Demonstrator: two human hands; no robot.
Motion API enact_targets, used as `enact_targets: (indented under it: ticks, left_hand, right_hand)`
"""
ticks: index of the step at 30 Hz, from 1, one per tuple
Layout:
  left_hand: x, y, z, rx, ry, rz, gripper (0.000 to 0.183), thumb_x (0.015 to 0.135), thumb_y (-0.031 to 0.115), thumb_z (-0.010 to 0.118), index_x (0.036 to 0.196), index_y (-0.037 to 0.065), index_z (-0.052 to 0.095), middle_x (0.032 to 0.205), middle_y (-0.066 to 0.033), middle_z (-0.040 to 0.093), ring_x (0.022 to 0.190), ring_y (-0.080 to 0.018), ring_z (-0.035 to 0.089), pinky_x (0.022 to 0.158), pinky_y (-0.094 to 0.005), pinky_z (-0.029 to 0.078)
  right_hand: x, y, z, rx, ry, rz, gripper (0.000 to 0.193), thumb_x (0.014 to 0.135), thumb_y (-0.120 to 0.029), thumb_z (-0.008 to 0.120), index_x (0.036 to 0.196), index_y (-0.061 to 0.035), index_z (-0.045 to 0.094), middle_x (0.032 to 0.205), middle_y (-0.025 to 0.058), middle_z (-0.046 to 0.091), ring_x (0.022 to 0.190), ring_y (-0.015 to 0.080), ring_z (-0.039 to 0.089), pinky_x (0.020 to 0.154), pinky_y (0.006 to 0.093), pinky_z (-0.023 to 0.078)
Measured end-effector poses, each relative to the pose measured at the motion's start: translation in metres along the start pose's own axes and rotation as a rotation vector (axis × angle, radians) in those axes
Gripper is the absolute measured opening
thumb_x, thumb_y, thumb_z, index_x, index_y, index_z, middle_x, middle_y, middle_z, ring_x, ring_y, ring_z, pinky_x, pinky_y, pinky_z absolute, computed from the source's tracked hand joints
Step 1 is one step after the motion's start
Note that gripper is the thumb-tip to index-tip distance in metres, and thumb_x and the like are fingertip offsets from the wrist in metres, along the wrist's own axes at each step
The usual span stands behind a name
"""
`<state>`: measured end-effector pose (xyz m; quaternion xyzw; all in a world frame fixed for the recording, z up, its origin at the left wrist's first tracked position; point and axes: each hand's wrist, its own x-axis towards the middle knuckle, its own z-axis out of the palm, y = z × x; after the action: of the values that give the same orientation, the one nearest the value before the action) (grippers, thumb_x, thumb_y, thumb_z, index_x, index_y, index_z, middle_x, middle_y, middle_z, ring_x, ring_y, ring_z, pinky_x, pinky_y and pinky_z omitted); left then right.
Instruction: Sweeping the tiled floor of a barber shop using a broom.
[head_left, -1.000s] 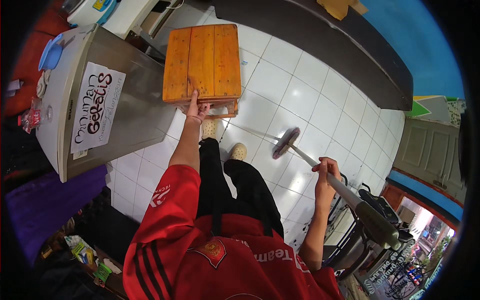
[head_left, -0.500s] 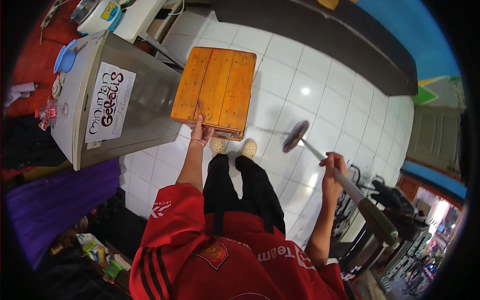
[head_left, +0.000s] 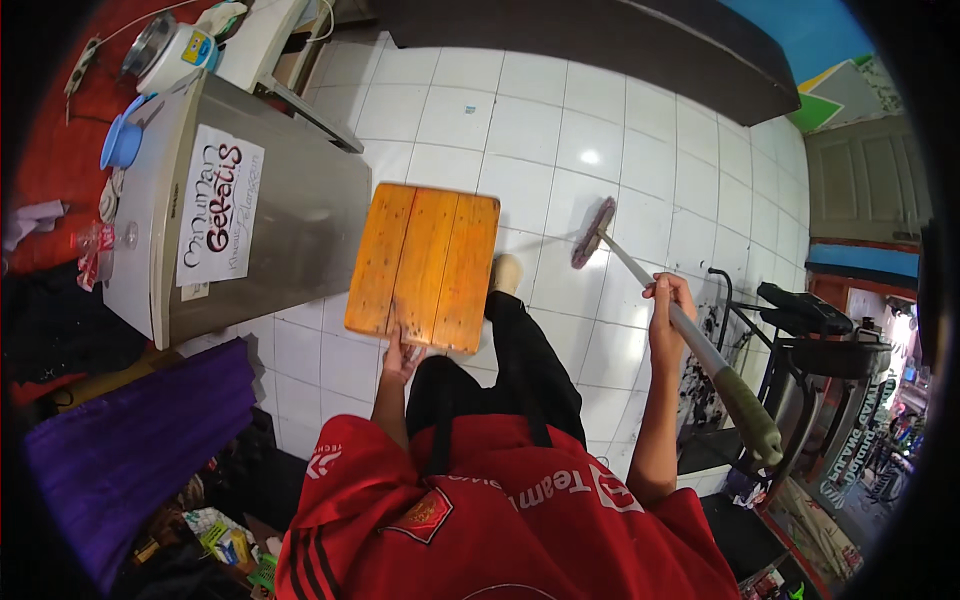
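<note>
My left hand (head_left: 400, 357) grips the near edge of a wooden stool (head_left: 424, 265), thumb on top and fingers curled beneath. The stool's square seat is made of orange-brown planks; its legs are hidden under it. It stands close in front of my left leg and covers that foot. In my right hand (head_left: 672, 300) is the grey handle of a broom (head_left: 712, 365) with a green grip at its upper end. The broom's dark purplish head (head_left: 594, 233) rests on the tiles, right of the stool.
A grey fridge (head_left: 290, 200) with a paper sign stands left of the stool. A dark long counter (head_left: 600, 40) runs along the far side. Black exercise equipment (head_left: 820, 350) is at right. Purple cloth (head_left: 140, 440) hangs at lower left. White tiles (head_left: 530, 130) cover the floor.
The stool has come nearer to my body, into my left leg's space, uncovering tiles beyond it with a small greenish mark. My right hand still holds the broom, its head slightly shifted.
</note>
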<state>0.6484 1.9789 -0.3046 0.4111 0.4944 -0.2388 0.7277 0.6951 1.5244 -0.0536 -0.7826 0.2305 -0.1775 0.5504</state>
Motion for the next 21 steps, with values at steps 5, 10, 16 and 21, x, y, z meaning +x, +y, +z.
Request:
enact_targets:
  ticks: [5, 10, 16, 21]
  left_hand:
    - [-0.015, -0.061, -0.081, -0.02, 0.061, -0.097, 0.08, 0.067, 0.079, 0.059, 0.117, 0.018, 0.055, 0.099, 0.0002, 0.06, 0.083, -0.0126, 0.054, 0.079, -0.0402, 0.047]
    - [-0.025, -0.131, -0.166, -0.192, -0.008, -0.097, 0.077, 0.069, 0.078, 0.058, 0.102, 0.008, 0.06, 0.068, -0.0095, 0.059, 0.047, -0.019, 0.051, 0.046, -0.032, 0.048]
    - [-0.05, -0.152, -0.234, -0.198, 0.119, -0.157, 0.085, 0.066, 0.079, 0.059, 0.128, 0.022, 0.049, 0.124, -0.0023, 0.052, 0.107, -0.0214, 0.048, 0.08, -0.0397, 0.039]
    - [-0.053, -0.165, -0.242, -0.391, 0.117, -0.111, 0.082, 0.071, 0.073, 0.058, 0.134, 0.022, 0.045, 0.136, -0.0046, 0.043, 0.119, -0.0232, 0.041, 0.093, -0.0444, 0.035]
  right_hand:
    - [-0.071, 0.015, 0.006, -0.016, 0.009, -0.037, 0.021, 0.097, -0.019, 0.051, 0.096, 0.0011, 0.057, 0.08, 0.0043, 0.057, 0.076, 0.0103, 0.054, 0.078, 0.026, 0.044]
    - [-0.158, 0.036, 0.01, -0.153, -0.006, -0.145, 0.023, 0.094, -0.019, 0.055, 0.091, 0.0032, 0.061, 0.083, 0.0081, 0.063, 0.078, 0.0138, 0.057, 0.075, 0.0272, 0.045]
    - [-0.208, 0.042, -0.001, -0.24, -0.095, -0.139, 0.022, 0.093, -0.019, 0.058, 0.092, 0.0021, 0.064, 0.085, 0.0075, 0.064, 0.083, 0.0135, 0.057, 0.078, 0.0272, 0.045]
    - [-0.193, 0.05, -0.028, -0.252, -0.093, -0.119, 0.022, 0.093, -0.019, 0.057, 0.091, 0.0014, 0.064, 0.086, 0.0065, 0.064, 0.085, 0.0125, 0.056, 0.08, 0.0269, 0.044]
